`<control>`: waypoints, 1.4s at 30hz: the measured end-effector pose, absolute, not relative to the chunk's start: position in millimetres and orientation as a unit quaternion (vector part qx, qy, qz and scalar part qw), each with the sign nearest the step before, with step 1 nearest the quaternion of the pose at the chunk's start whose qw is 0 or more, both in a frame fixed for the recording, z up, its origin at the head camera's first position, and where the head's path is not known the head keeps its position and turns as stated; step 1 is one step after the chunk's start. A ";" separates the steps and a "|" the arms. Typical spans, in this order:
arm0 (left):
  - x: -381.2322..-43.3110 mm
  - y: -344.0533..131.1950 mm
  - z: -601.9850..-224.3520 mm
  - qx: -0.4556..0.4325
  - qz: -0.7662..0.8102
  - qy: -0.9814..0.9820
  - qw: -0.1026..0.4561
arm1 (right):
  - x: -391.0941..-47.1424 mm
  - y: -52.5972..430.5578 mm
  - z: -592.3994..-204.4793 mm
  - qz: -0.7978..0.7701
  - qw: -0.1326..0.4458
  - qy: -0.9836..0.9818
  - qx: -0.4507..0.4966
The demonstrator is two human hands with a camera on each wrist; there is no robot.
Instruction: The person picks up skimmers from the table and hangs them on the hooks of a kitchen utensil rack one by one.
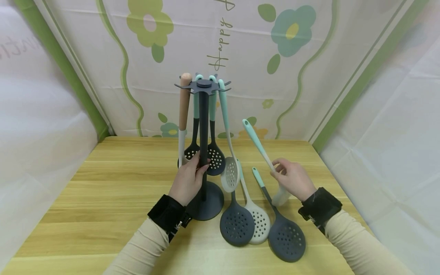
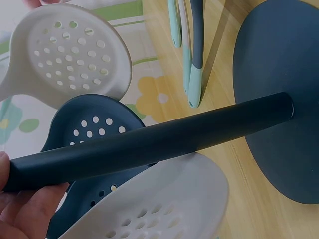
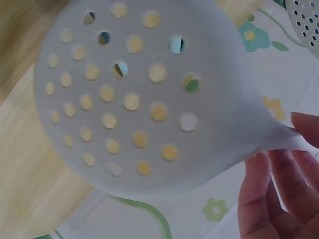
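My left hand point(image 1: 188, 178) grips the dark post point(image 1: 204, 126) of an upright utensil rack, above its round base point(image 1: 214, 206). From the rack's hooks hang a wooden-handled white utensil point(image 1: 184, 107), two dark skimmers point(image 1: 212, 147) with mint handles, and a white skimmer point(image 1: 224, 107). To the right, my right hand point(image 1: 295, 178) pinches the lower handle of another white skimmer point(image 1: 254, 135), raised off the table with its mint end up and towards the rack. Its perforated head point(image 3: 219, 99) fills the right wrist view; the head view shows it nearly edge-on.
Right of the rack base, a dark skimmer point(image 1: 237, 208) partly overlaps a white skimmer point(image 1: 253, 208) on the wooden table point(image 1: 103, 191). Another dark skimmer point(image 1: 290, 252) lies below my right hand. A flower-patterned cloth point(image 1: 247, 46) hangs behind the table.
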State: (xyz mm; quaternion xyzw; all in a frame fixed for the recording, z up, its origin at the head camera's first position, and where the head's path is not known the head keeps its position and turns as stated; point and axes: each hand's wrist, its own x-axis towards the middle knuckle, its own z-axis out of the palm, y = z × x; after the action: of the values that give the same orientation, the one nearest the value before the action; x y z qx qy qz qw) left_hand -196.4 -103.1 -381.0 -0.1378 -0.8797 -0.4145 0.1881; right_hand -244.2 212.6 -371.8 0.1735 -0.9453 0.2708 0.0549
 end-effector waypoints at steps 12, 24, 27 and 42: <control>-196.4 -102.4 -381.5 -0.140 -0.414 -0.877 0.197 | -239.2 206.7 -368.4 0.312 0.087 -0.929 0.177; -196.4 -102.5 -382.5 -0.143 -0.417 -0.875 0.202 | -229.4 194.6 -359.1 0.346 0.103 -0.911 0.197; -195.9 -102.4 -382.0 -0.142 -0.419 -0.874 0.201 | -227.0 192.3 -357.0 0.352 0.100 -0.910 0.197; -197.4 -102.5 -383.0 -0.149 -0.414 -0.872 0.214 | -211.6 176.8 -344.8 0.366 0.117 -0.893 0.233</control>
State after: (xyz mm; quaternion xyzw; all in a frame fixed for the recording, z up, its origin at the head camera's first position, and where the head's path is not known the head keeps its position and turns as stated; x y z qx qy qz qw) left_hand -197.4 -102.5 -383.0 -0.1492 -0.8723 -0.4136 0.2140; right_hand -211.6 176.8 -344.8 0.2332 -0.8933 0.3658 0.1174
